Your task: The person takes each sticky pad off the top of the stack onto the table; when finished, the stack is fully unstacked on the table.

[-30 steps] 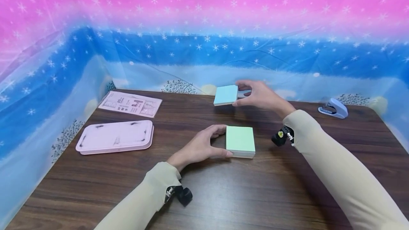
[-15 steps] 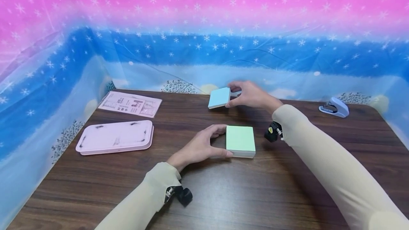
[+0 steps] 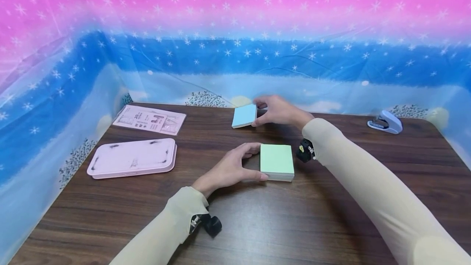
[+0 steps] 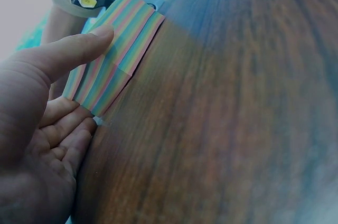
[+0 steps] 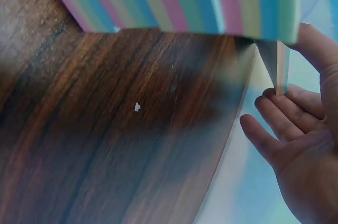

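In the head view a thick stack of sticky notes [image 3: 277,159], green on top, sits mid-table. My left hand [image 3: 232,169] grips its left side, thumb on the near corner and fingers at the far one. Bands of pink, yellow, green and blue run along the stack's edges [image 4: 113,55] in the left wrist view. Further back, my right hand [image 3: 281,111] pinches a thinner blue-topped sticky note pad [image 3: 244,115] by its right edge, between thumb and fingers. The large stack hides most of that pad [image 5: 282,68] in the right wrist view.
To the left lies a pink pencil case [image 3: 132,158] with dark smudges. Behind it is a flat pink printed packet [image 3: 150,120]. A pale stapler [image 3: 385,122] stands at the back right of the wooden table [image 3: 257,224]. Snowflake-printed cloth [image 3: 235,60] hangs behind the table.
My right hand has moved left and slightly nearer with the blue-topped pad, which has turned a little. The left hand and the green-topped stack have stayed in place.
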The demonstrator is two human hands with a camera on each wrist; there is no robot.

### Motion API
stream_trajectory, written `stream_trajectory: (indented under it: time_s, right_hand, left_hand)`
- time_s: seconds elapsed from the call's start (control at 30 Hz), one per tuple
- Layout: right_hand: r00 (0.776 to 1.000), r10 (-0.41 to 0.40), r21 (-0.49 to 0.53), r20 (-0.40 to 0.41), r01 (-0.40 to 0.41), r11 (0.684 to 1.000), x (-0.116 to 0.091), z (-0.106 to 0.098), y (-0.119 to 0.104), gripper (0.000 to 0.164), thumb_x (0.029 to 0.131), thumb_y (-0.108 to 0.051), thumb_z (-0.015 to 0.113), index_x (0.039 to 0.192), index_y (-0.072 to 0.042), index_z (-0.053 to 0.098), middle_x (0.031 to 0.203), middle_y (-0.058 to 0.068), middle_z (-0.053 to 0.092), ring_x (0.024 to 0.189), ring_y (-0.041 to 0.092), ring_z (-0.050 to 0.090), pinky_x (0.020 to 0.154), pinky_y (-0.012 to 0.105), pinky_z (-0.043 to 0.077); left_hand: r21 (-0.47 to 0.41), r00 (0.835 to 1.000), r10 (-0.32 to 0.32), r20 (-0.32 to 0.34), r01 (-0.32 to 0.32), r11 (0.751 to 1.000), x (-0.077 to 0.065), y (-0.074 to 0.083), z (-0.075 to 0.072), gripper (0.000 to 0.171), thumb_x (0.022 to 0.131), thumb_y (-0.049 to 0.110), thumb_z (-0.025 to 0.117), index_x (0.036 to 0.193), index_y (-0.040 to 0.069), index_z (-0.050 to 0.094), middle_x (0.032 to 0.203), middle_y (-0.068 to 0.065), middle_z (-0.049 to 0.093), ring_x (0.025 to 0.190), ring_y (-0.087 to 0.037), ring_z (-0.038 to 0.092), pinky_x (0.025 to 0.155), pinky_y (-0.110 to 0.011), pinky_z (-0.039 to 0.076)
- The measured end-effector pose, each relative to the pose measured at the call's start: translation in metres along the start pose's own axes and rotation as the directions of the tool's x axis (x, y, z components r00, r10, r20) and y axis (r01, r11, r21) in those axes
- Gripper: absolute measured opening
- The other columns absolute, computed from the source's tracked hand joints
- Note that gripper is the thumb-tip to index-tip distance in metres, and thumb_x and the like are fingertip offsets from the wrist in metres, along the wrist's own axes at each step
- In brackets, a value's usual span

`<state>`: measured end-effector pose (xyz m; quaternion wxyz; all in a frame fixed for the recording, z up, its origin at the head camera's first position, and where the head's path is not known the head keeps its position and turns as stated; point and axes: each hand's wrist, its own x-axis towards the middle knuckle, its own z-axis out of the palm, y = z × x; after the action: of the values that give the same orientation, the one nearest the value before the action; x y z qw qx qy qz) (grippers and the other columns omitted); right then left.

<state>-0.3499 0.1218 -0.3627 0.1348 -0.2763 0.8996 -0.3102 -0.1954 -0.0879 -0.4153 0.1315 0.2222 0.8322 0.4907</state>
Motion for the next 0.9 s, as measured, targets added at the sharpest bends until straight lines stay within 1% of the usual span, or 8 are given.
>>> stream_trajectory:
  time_s: [0.2,0.37,0.47,0.57,0.7,0.9]
  right_hand:
    - [0.999,0.007,-0.105,0.054,-0.001,0.994,0.004,0.004,-0.001,0.083,0.090,-0.029,0.088,0.156,0.002,0.048,0.146,0.021,0.058,0.136,0.037,0.054,0.113,0.052,0.046]
    - [0.998,0.026,-0.147,0.064,-0.016,0.989,0.004,0.007,-0.003,0.083,0.091,-0.028,0.087,0.157,0.002,0.046,0.149,0.024,0.055,0.139,0.039,0.051,0.114,0.054,0.045]
    - [0.997,0.039,-0.175,0.071,-0.026,0.984,0.004,0.009,-0.005,0.084,0.091,-0.028,0.086,0.158,0.001,0.045,0.153,0.024,0.052,0.141,0.040,0.049,0.114,0.054,0.045]
    - [0.996,0.035,-0.208,0.083,-0.017,0.978,0.005,0.010,-0.008,0.083,0.093,-0.028,0.084,0.159,0.002,0.043,0.155,0.024,0.050,0.142,0.039,0.047,0.114,0.054,0.044]
    - [0.996,0.023,-0.220,0.087,-0.003,0.975,0.005,0.011,-0.011,0.083,0.094,-0.027,0.084,0.158,0.004,0.042,0.155,0.025,0.049,0.143,0.040,0.047,0.115,0.054,0.043]
    - [0.997,0.020,-0.188,0.075,-0.005,0.982,-0.002,0.013,-0.009,0.083,0.095,-0.030,0.083,0.158,0.005,0.041,0.155,0.026,0.049,0.143,0.041,0.046,0.116,0.055,0.042]
  left_hand:
    - [0.004,1.000,-0.004,0.000,0.004,1.000,-0.001,0.001,0.000,0.087,0.085,0.036,0.091,0.158,0.015,0.049,0.152,-0.004,0.055,0.140,-0.023,0.052,0.118,-0.040,0.040]
    - [0.007,1.000,-0.002,0.000,0.002,1.000,-0.001,0.001,0.000,0.087,0.085,0.036,0.091,0.158,0.015,0.049,0.151,-0.003,0.056,0.139,-0.022,0.052,0.117,-0.039,0.041]
    - [0.010,1.000,0.003,-0.003,-0.003,1.000,-0.001,0.001,0.000,0.087,0.085,0.036,0.091,0.158,0.015,0.049,0.151,-0.003,0.056,0.139,-0.022,0.053,0.117,-0.039,0.041]
    - [0.008,1.000,0.006,-0.008,-0.006,1.000,-0.001,0.001,0.000,0.086,0.085,0.036,0.092,0.157,0.015,0.050,0.150,-0.003,0.057,0.138,-0.022,0.053,0.117,-0.039,0.041]
    - [0.004,1.000,0.006,-0.011,-0.006,1.000,-0.002,0.001,0.000,0.086,0.085,0.036,0.092,0.157,0.015,0.050,0.149,-0.003,0.057,0.138,-0.022,0.053,0.117,-0.039,0.041]
    - [0.007,1.000,0.006,-0.010,-0.006,1.000,-0.001,0.000,0.001,0.086,0.084,0.036,0.092,0.156,0.015,0.051,0.149,-0.003,0.057,0.138,-0.022,0.053,0.117,-0.039,0.041]
